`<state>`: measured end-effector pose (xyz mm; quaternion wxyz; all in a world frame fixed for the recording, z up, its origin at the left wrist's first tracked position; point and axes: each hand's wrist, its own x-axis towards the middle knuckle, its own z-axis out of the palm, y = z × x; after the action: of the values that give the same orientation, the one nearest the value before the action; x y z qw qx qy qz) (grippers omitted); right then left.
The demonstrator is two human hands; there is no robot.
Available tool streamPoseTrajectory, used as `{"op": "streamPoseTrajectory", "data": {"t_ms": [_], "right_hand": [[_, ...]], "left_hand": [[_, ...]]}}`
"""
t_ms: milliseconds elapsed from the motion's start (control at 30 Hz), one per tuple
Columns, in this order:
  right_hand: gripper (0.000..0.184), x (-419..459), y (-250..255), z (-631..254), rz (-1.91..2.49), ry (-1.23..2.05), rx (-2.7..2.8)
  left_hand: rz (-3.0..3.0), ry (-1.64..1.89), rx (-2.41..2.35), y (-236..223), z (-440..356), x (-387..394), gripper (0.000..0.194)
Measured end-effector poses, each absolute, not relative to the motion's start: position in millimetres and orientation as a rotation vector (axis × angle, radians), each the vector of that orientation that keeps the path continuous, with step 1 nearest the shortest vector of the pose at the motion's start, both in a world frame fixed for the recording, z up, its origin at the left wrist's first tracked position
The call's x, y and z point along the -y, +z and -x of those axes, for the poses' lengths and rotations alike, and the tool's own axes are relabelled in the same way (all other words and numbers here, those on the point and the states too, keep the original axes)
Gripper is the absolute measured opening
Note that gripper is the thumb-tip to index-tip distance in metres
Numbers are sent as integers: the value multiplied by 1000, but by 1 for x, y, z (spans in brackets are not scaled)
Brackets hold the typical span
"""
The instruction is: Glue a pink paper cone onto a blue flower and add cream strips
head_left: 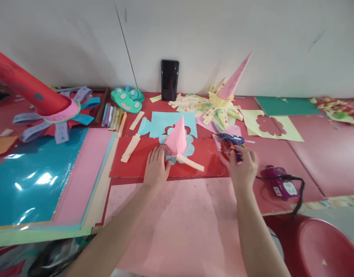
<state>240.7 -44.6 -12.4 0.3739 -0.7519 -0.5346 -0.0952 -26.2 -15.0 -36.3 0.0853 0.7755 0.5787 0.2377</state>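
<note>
A pink paper cone (pixel 177 137) stands on a light blue flower cutout (pixel 190 149) over a red sheet (pixel 136 163). A cream paper strip (pixel 190 162) sticks out from the cone's base toward the right. My left hand (pixel 156 166) lies flat with fingers stretched out, pressing the red sheet and touching the cone's base. My right hand (pixel 243 164) is closed around the handle of a blue glue gun (pixel 233 143), whose nozzle points left, a short way right of the cone. Orange-handled scissors (pixel 226 147) lie under the gun.
A black phone (pixel 169 79) leans on the wall. A second pink cone with yellow strips (pixel 229 91) stands behind. Markers (pixel 112 116), a large red cone (pixel 27 90), teal sheets (pixel 29 181), a purple device with cable (pixel 279 184) and a red stool (pixel 318 242) surround the spot.
</note>
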Motion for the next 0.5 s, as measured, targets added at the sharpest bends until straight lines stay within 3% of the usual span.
{"op": "streamPoseTrajectory", "data": {"t_ms": [200,500], "right_hand": [[42,17,-34,-292,2245,-105,1135],[53,12,-44,-287,2157,-199,1080]], "left_hand": [[-2331,713,-1727,-36,25,16,46],[-2337,721,-1754,-36,24,17,44]]}}
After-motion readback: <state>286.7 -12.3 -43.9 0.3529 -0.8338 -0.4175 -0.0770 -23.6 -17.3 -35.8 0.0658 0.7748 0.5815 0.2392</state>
